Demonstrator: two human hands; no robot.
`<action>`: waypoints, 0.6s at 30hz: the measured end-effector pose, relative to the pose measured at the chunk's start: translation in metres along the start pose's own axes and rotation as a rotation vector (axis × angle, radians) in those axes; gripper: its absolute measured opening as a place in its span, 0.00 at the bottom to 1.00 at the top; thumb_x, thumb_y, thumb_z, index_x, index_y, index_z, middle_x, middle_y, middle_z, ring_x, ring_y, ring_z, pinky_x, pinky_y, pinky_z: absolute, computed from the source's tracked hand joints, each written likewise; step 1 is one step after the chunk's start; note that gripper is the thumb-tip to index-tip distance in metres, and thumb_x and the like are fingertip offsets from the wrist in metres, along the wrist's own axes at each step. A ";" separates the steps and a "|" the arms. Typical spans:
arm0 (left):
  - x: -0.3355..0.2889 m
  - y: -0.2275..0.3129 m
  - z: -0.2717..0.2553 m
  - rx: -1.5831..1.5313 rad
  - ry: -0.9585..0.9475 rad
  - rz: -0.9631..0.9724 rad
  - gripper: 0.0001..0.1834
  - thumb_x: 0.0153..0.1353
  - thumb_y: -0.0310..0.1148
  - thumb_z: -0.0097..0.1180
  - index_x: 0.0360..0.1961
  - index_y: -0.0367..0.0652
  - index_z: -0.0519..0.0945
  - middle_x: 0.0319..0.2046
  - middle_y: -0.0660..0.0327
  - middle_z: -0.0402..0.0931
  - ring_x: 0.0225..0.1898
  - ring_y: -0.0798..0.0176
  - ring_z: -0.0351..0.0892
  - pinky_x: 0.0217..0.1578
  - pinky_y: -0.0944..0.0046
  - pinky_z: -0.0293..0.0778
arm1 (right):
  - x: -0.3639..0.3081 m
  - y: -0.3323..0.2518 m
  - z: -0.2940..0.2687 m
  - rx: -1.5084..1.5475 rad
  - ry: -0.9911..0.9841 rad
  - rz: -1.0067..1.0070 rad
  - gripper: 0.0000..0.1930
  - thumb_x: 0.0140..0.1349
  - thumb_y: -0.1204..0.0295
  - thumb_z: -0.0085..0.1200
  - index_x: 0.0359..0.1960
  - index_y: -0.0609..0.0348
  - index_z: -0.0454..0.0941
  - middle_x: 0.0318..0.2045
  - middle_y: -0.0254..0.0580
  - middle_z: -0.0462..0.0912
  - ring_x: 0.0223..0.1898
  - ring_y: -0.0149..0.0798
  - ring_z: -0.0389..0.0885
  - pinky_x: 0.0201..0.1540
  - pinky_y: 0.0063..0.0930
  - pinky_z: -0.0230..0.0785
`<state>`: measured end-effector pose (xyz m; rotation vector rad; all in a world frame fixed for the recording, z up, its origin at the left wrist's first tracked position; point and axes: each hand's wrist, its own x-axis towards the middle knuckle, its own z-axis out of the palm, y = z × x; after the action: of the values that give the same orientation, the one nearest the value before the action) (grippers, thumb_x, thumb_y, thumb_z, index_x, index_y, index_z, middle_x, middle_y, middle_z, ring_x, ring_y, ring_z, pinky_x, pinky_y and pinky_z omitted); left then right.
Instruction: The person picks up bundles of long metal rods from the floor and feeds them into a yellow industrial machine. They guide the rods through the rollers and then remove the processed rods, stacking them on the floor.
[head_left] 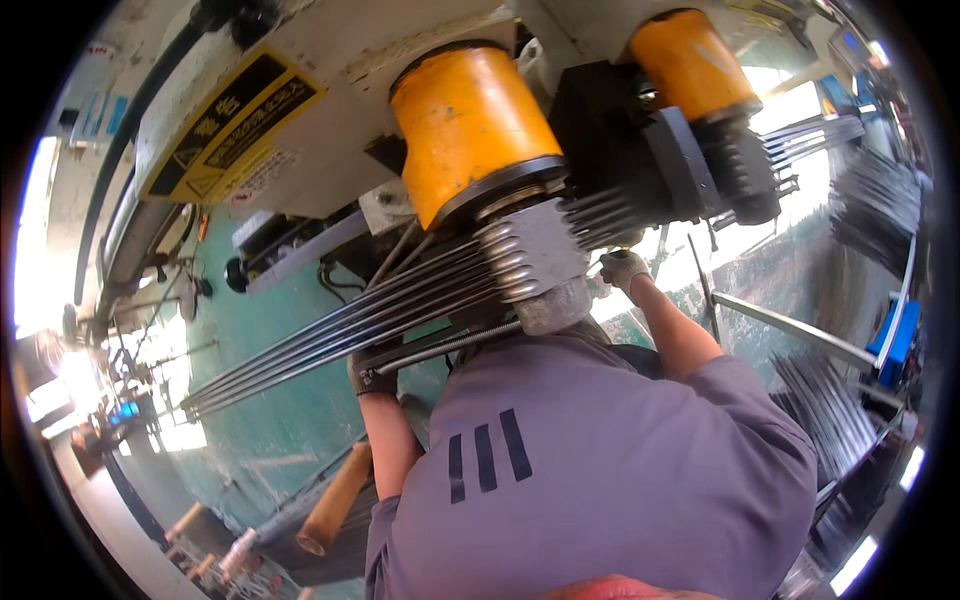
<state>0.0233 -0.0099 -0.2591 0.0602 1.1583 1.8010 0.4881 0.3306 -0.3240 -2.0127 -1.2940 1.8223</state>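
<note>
My left hand (372, 368), in a dark glove, is beside the end of a threaded rod (450, 346), under a bundle of long metal rods (330, 340). The bar and shadow cover its fingers, so I cannot tell whether it grips anything. My right hand (624, 270), in a pale glove, is raised to the right of a ribbed metal roller block (535, 255). Its fingers are curled, and what lies in them is too small to make out. The rods run leftward from the block, beneath an orange cylindrical housing (475, 125).
A second orange housing (690, 62) stands at the upper right. The pale machine body (350, 110) bears a yellow-black warning label (235, 125). Metal rod bundles (825, 415) lie on a rack at right. A brown tube (335, 500) sits lower left above the green floor (240, 460).
</note>
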 end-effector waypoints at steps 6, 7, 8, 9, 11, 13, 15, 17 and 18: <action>0.001 0.046 0.024 0.296 -0.027 0.086 0.21 0.69 0.28 0.62 0.62 0.36 0.79 0.56 0.51 0.84 0.54 0.52 0.86 0.55 0.53 0.83 | -0.057 -0.012 0.011 0.162 0.122 -0.110 0.18 0.69 0.58 0.61 0.39 0.66 0.87 0.29 0.40 0.88 0.32 0.32 0.84 0.41 0.29 0.75; -0.002 0.049 0.029 0.602 -0.063 0.197 0.22 0.68 0.31 0.65 0.61 0.36 0.79 0.55 0.51 0.85 0.52 0.52 0.87 0.54 0.53 0.83 | -0.064 -0.010 0.011 0.191 0.158 -0.197 0.18 0.70 0.58 0.61 0.39 0.66 0.87 0.30 0.39 0.88 0.32 0.32 0.84 0.41 0.29 0.75; -0.009 0.056 0.049 0.888 -0.073 0.273 0.19 0.70 0.29 0.61 0.60 0.35 0.79 0.54 0.50 0.85 0.50 0.51 0.88 0.52 0.52 0.84 | -0.082 -0.021 0.011 0.229 0.196 -0.241 0.16 0.70 0.63 0.61 0.44 0.67 0.86 0.33 0.39 0.87 0.33 0.32 0.84 0.40 0.27 0.76; -0.026 0.066 0.076 1.174 -0.074 0.359 0.17 0.71 0.28 0.57 0.59 0.34 0.79 0.52 0.50 0.85 0.49 0.50 0.88 0.50 0.52 0.85 | -0.108 -0.041 0.012 0.264 0.227 -0.283 0.14 0.71 0.67 0.61 0.48 0.68 0.84 0.36 0.39 0.87 0.35 0.32 0.84 0.40 0.26 0.77; -0.031 0.072 0.085 1.482 -0.105 0.468 0.15 0.73 0.29 0.54 0.56 0.34 0.80 0.51 0.49 0.85 0.48 0.49 0.88 0.49 0.50 0.85 | -0.145 -0.067 0.010 0.291 0.315 -0.353 0.18 0.72 0.65 0.60 0.54 0.69 0.83 0.39 0.39 0.88 0.40 0.33 0.85 0.48 0.26 0.78; -0.034 0.071 0.066 1.365 -0.129 0.422 0.14 0.74 0.33 0.56 0.55 0.37 0.81 0.52 0.50 0.85 0.50 0.50 0.87 0.50 0.49 0.84 | -0.172 -0.086 0.014 0.429 0.458 -0.536 0.18 0.70 0.65 0.62 0.55 0.67 0.82 0.41 0.39 0.88 0.42 0.33 0.84 0.48 0.28 0.75; -0.033 0.069 0.052 0.872 -0.103 0.287 0.15 0.75 0.38 0.56 0.54 0.39 0.82 0.52 0.51 0.86 0.53 0.52 0.85 0.52 0.49 0.82 | -0.175 -0.100 0.009 0.567 0.527 -0.649 0.19 0.70 0.64 0.63 0.55 0.66 0.82 0.47 0.42 0.88 0.48 0.35 0.84 0.53 0.29 0.74; -0.032 0.079 0.038 0.321 -0.097 0.119 0.18 0.76 0.44 0.55 0.55 0.42 0.83 0.53 0.52 0.85 0.54 0.52 0.84 0.54 0.48 0.80 | -0.185 -0.119 0.008 0.644 0.561 -0.749 0.21 0.70 0.64 0.64 0.58 0.66 0.81 0.52 0.43 0.87 0.51 0.36 0.83 0.58 0.30 0.73; -0.033 0.091 0.033 0.109 -0.118 0.047 0.20 0.77 0.46 0.53 0.56 0.43 0.83 0.54 0.53 0.85 0.55 0.52 0.83 0.56 0.48 0.79 | -0.199 -0.136 0.008 0.650 0.583 -0.768 0.21 0.71 0.63 0.64 0.59 0.66 0.81 0.52 0.43 0.87 0.51 0.36 0.83 0.58 0.31 0.73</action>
<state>-0.0051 -0.0196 -0.1613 0.2566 1.1782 1.7497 0.4345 0.2816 -0.0944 -1.2716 -0.9210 0.9948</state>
